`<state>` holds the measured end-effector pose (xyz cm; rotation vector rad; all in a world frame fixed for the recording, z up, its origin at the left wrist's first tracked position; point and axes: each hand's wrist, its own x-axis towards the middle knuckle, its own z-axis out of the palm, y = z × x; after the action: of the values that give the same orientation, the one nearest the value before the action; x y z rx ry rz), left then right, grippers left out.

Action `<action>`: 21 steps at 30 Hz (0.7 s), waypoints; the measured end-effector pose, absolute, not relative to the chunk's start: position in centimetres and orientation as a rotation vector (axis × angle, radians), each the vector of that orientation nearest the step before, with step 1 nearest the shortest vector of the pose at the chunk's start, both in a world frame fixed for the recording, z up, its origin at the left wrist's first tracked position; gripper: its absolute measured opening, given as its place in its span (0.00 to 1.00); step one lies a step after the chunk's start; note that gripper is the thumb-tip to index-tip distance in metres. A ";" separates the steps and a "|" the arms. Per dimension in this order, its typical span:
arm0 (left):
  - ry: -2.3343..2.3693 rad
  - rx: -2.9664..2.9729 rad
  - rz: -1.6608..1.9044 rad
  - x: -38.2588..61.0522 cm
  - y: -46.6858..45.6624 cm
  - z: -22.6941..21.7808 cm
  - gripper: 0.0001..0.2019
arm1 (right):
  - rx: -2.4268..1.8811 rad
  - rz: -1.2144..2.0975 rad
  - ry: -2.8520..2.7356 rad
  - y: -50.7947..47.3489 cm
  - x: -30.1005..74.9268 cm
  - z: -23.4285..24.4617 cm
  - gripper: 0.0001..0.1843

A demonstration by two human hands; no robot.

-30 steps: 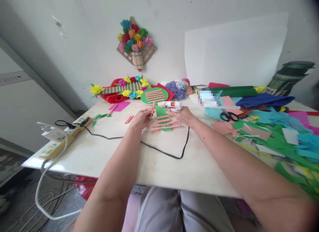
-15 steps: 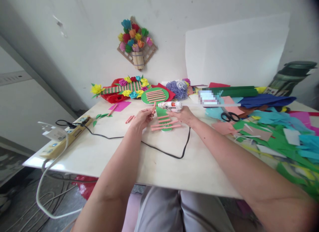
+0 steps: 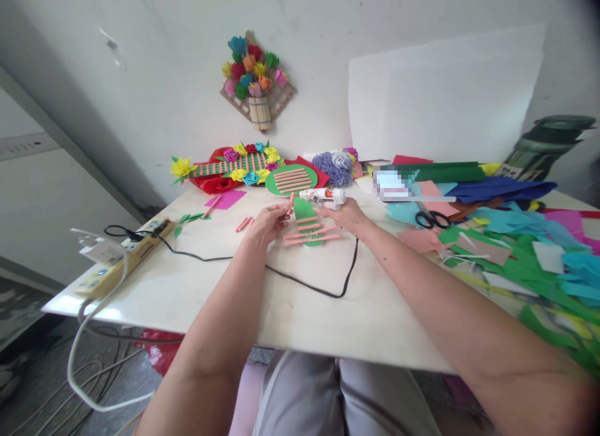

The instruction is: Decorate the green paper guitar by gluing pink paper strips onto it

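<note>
Between the fingers of my left hand [image 3: 272, 222] a short pink paper roll [image 3: 291, 202] is pinched, tilted upright. My right hand [image 3: 347, 216] is closed around a white hot glue gun [image 3: 322, 197], its nozzle pointing left close to the roll. A long clear glue stick [image 3: 407, 198] sticks out of the gun's back toward the right. Below the gun lies a green paper-covered piece [image 3: 304, 210] with several pink rolls across it. More loose pink rolls [image 3: 243, 224] rest on the table left of my left hand.
A green oval [image 3: 269, 185] with pink rolls and a flower-trimmed guitar shape [image 3: 218, 168] lie at the back. Scissors [image 3: 434, 219] and coloured paper scraps [image 3: 482, 248] spread over the right. A power strip [image 3: 110, 273] stands at left; a black cord [image 3: 300, 282] crosses the table.
The glue gun has shifted slightly to the right, its nozzle a little farther from the top of the pink roll. My left hand has hardly moved.
</note>
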<state>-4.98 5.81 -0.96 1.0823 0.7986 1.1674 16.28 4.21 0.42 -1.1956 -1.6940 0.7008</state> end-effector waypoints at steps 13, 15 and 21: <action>0.793 1.086 1.157 -4.8 5.6 -0.7 0.10 | -1.253 0.672 -1.689 4.4 16.4 0.3 0.23; 0.802 1.079 1.163 -4.9 5.6 -0.8 0.09 | -1.245 0.679 -1.688 4.4 16.4 0.4 0.23; 0.793 1.090 1.174 -4.9 5.6 -0.8 0.09 | -1.244 0.716 -1.696 3.9 16.2 0.7 0.23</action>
<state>-4.94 5.63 -0.82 1.0902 0.7929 1.1736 16.25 3.93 0.72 -1.2443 -1.6959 0.7159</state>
